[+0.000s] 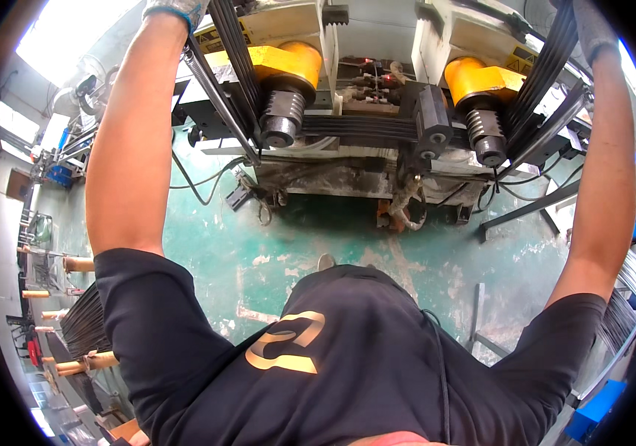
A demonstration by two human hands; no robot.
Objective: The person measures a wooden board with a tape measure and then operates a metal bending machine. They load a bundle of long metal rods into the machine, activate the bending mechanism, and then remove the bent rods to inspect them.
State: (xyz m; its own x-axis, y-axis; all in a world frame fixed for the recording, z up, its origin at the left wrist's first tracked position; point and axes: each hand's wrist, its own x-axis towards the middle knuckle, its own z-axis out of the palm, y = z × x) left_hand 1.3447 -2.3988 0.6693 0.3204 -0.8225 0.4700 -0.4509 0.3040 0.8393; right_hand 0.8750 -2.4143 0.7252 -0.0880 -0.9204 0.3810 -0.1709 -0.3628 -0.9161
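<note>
Both my arms reach up and outward, and the top edge of the view cuts off my gloved hands. My left hand [178,6], in a grey glove with a blue cuff, is close to the upper left end of a bundle of black rods [359,128]. Near the bundle's upper right end is my right hand [594,31], in a grey glove. The fingers of both hands are out of sight. The rods run level across the middle and rise at both sides, around a left ribbed steel roller [284,115] and a right ribbed steel roller [484,132].
A yellow left machine head [288,63] and yellow right machine head [481,80] stand above the rollers. A dark clamp block [432,123] sits between them. Cables hang below. Racks with wooden pegs [95,363] stand at left, a metal frame [478,320] at right, on worn green floor [214,290].
</note>
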